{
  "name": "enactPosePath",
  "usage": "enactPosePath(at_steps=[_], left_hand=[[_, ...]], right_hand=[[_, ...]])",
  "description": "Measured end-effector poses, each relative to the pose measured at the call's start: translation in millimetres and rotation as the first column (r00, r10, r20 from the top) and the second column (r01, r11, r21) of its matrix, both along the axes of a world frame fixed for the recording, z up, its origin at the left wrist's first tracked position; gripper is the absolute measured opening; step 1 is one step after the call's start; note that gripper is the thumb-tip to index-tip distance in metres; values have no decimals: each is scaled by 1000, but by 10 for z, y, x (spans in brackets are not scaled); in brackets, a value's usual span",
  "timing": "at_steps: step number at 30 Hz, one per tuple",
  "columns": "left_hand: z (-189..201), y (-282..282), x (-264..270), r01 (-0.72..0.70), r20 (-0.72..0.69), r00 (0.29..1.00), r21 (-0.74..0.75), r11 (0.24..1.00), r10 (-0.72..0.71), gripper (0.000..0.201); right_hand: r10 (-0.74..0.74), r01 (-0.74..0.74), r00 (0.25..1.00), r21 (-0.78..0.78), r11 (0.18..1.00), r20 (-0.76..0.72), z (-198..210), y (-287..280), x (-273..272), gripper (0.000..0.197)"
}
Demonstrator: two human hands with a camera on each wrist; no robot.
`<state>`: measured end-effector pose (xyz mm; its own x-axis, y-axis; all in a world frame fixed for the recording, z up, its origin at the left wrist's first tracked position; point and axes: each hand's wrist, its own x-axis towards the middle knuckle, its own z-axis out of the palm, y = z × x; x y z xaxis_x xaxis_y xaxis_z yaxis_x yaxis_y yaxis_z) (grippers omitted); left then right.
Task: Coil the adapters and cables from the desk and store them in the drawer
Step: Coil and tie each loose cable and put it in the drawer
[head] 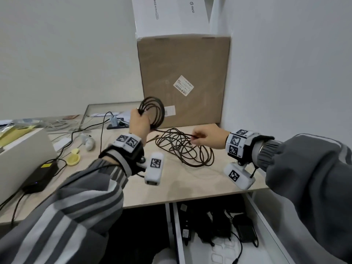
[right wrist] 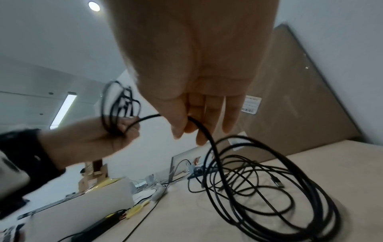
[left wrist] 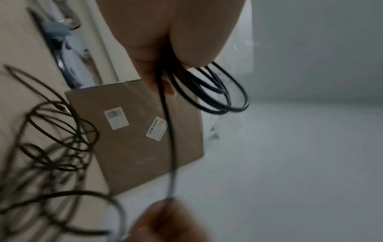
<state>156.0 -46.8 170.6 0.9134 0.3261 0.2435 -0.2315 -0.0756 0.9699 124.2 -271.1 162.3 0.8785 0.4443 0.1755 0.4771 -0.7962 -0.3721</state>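
We note the loose cable (head: 182, 147) on the desk (head: 190, 183) before the cardboard box (head: 182, 73); power brick (head: 41, 176) far left; open drawer (head: 219, 244) beneath the desk edge, holding adapters (head: 245, 228).

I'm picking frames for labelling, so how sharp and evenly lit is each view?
Head view: mostly sharp and evenly lit, edges bent by the wide lens, drawer dim. Left wrist view: motion blur smears the loose cable and right hand; the coil in the left hand is clearer. Right wrist view: ceiling lights glare, the right hand is soft, the cable on the desk fairly crisp.
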Motion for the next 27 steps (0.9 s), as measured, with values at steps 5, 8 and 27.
enactPosePath(at_steps=[5, 8, 27], left_hand=[[506, 113, 88, -27, 85, 995, -229, 973, 48, 9], [707, 172, 101, -50, 173, 982, -156, 986, 77, 9], [143, 151, 12, -218, 119, 975, 378, 900, 187, 25]], right_hand=[[-91, 72, 991, -186, 980, -95, -385, -134, 222, 17], [-144, 96, 981, -321, 942, -128, -511, -221, 267, 13], [-241, 250, 966, 93, 964, -99, 888, -1044, -91, 15]])
